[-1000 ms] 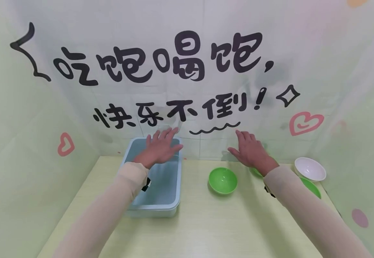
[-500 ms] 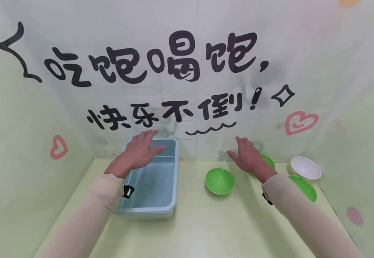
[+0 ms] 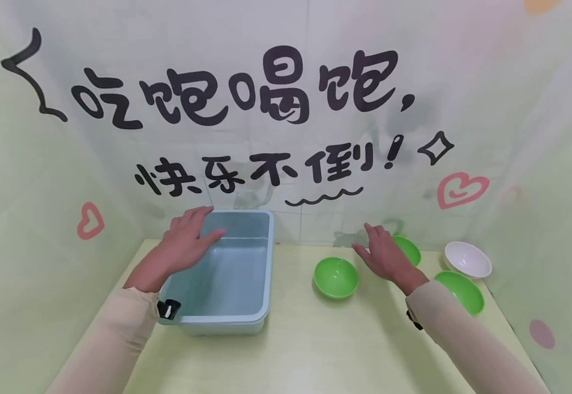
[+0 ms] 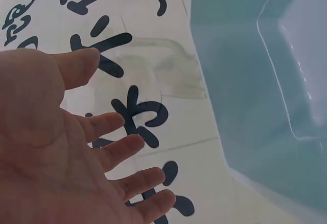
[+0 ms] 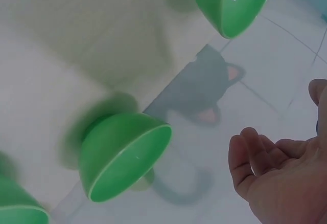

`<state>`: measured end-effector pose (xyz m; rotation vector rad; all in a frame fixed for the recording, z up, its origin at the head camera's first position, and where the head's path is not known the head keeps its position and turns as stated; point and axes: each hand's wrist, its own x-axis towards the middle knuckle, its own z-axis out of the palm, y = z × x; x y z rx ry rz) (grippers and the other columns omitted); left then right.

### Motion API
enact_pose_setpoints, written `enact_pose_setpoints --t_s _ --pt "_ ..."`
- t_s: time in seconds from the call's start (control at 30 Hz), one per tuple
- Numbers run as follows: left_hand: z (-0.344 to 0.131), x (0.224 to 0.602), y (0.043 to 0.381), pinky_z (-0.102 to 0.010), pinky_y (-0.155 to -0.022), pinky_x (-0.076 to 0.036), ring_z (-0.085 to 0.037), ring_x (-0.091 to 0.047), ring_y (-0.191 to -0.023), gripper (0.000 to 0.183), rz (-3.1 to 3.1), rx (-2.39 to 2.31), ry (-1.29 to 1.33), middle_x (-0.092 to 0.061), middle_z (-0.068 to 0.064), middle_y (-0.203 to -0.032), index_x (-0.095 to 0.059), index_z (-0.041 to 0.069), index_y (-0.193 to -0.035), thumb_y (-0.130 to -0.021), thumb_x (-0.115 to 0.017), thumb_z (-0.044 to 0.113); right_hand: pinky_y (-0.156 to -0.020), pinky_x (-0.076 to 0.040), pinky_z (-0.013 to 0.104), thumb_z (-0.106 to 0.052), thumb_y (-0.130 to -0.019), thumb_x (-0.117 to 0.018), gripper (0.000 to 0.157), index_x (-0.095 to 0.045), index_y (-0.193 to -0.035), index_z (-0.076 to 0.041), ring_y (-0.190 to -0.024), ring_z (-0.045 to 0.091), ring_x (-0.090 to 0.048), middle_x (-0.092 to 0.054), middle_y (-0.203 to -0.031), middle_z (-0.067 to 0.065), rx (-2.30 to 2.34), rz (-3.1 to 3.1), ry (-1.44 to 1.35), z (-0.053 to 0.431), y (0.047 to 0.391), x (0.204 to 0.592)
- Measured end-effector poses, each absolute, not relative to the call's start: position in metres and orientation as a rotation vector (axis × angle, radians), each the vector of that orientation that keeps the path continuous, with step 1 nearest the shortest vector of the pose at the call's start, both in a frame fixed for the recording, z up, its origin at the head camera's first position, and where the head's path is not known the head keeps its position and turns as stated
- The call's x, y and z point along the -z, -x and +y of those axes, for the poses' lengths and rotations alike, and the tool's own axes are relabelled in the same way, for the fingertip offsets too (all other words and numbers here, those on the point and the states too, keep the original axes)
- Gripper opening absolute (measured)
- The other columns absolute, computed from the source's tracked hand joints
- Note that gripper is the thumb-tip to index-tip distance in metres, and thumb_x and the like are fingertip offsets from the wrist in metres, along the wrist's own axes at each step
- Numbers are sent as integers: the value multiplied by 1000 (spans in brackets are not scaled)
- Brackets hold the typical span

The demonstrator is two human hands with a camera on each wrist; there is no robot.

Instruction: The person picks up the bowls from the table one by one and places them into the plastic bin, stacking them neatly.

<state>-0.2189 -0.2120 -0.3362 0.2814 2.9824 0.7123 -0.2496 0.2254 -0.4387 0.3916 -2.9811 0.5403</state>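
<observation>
The blue basin (image 3: 231, 295) stands on the counter (image 3: 325, 355), the left hand (image 3: 184, 241) raised by its left side, the right hand (image 3: 384, 253) well to its right; the hands are apart, fingers loose, gripping nothing. Right of the basin stands the nearest green bowl (image 3: 336, 278); farther right are a second green bowl (image 3: 409, 251), a third green bowl (image 3: 462, 294) and a white bowl (image 3: 468, 260). This seems a free-handed stage; gripping the nearest bowl would call for lowering the right hand to its rim.

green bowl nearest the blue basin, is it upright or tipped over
Upright: in the head view the green bowl sits on the table, mouth facing up, its inside showing.
</observation>
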Motion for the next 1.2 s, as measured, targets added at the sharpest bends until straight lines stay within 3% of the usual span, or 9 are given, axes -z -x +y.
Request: enact_pose_setpoints --t_s 0.33,0.73,1.1,1.2 --pt "-247 348 201 -76 -108 -28 -58 -18 -143 81 2948 -842 -195 -19 -32 -162 -17 1 -162 -106 -43 54 -112 -40 60 -32 -107 -50 66 -32 -151 14 -130 48 -49 -49 -138 34 -646 -2983 -377 229 238 455" --pt "-281 372 179 -79 -108 -24 -60 -17 -144 81 2900 -974 -151 -15 -38 -160 -11 -5 -161 -108 -40 49 -115 -37 60 -22 -110 -42 54 -36 -149 14 -137 48 -45 -48 -143 33 -722 -2976 -387 233 234 475" --pt "-285 401 167 -71 -100 -46 -63 -41 -133 80 2784 -1108 -91 -11 -38 -159 -1 -1 -163 -109 -36 48 -110 -43 57 -19 -110 -41 50 -38 -149 13 -128 43 -52 -54 -133 29 -802 -3001 -396 227 232 489" --pt "-285 408 165 -69 -99 -48 -64 -42 -133 80 2761 -1135 -78 -10 -38 -160 2 1 -163 -109 -36 47 -109 -44 56 -18 -110 -40 50 -37 -149 12 -127 42 -53 -56 -132 29 -826 -3014 -395 226 231 492"
